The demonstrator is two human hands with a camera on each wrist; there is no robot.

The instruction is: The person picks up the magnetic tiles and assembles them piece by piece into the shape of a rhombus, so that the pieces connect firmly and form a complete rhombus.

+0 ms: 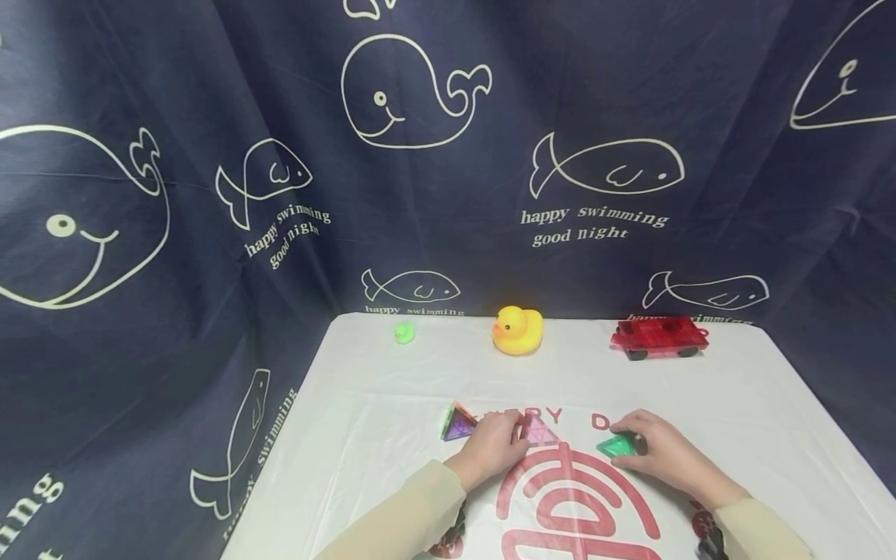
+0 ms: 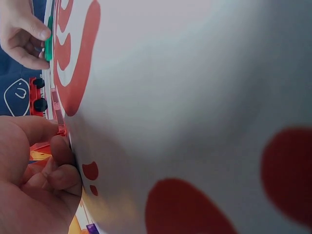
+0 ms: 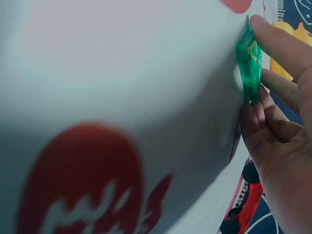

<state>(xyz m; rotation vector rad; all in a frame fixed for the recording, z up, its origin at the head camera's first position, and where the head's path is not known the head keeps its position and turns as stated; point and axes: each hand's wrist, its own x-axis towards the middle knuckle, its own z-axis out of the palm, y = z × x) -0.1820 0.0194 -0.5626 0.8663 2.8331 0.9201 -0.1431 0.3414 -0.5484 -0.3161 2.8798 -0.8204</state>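
Between the fingertips and thumb of my left hand (image 1: 492, 445) is the edge of a translucent pink triangular tile (image 1: 540, 431), close over the white table. Just left of that hand stands a small group of tiles, with a purple triangle (image 1: 459, 426) in front and orange and green edges showing behind it; the hand covers part of it. My right hand (image 1: 663, 453) pinches a translucent green tile (image 1: 617, 446), to the right of the pink one. In the right wrist view, the green tile (image 3: 250, 66) appears tilted between thumb and fingertips.
Along the table's far side stand a small green duck (image 1: 404, 333), a larger yellow duck (image 1: 518, 330) and a red toy car base (image 1: 661, 337) with black wheels. Red printing marks the white table cover (image 1: 392, 482). A dark blue curtain (image 1: 448, 210) hangs behind.
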